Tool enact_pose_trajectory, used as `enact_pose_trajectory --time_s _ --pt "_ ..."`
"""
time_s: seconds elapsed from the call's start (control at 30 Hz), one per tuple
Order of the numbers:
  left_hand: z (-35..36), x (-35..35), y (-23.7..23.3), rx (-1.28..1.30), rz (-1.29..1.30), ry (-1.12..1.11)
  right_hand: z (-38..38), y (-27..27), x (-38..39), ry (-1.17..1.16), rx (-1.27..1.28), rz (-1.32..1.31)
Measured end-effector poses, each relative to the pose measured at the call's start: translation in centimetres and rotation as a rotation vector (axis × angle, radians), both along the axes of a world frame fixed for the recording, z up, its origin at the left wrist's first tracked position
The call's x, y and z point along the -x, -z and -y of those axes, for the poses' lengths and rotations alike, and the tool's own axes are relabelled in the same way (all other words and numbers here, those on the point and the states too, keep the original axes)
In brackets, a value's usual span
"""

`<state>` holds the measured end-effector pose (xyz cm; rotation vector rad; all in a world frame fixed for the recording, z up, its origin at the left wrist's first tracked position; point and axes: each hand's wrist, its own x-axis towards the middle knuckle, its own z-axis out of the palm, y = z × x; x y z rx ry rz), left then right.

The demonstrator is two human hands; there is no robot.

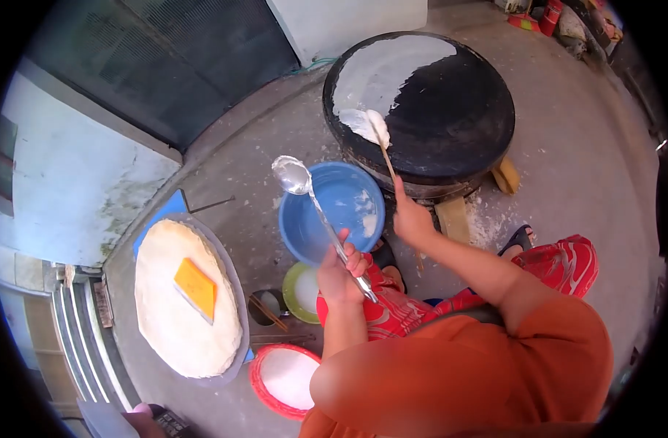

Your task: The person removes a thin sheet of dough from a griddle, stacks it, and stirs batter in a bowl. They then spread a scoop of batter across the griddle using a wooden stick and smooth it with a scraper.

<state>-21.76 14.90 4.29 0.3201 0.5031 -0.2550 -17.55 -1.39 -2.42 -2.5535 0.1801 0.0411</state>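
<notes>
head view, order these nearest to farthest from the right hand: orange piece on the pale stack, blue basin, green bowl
1. Blue basin: just left of the right hand.
2. Green bowl: lower left, below the basin in the picture.
3. Orange piece: far left, on the pale stack.

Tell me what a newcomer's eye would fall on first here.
Probably the big black griddle at the top, its left side coated with pale batter. Next, the broad pale flatbread at left with a flat orange object on it, and, near the centre, the shiny ladle in the left hand.
</notes>
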Motion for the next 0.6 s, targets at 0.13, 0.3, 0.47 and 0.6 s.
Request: enact_pose_trajectory --time_s 0.13,0.3,0.47,0.6 --pt "-0.3 0.3 0.2 -0.03 0.031 0.03 -1.7 2.2 -0.9 -0.039 -0.024 0.025" --pt "-0.8 0.6 -0.1 -0.037 0.011 0.01 -2.0 2.9 -4.5 0.062 0.08 -0.055" --pt "-1.0 0.2 0.3 -0.038 0.021 0.004 -0.6 0.3 2.1 0.132 -0.076 -0.13" --pt "-0.6 0.1 0.4 -0.075 0.083 0.032 -1.4 4.8 -1.8 -0.012 0.121 0.009"
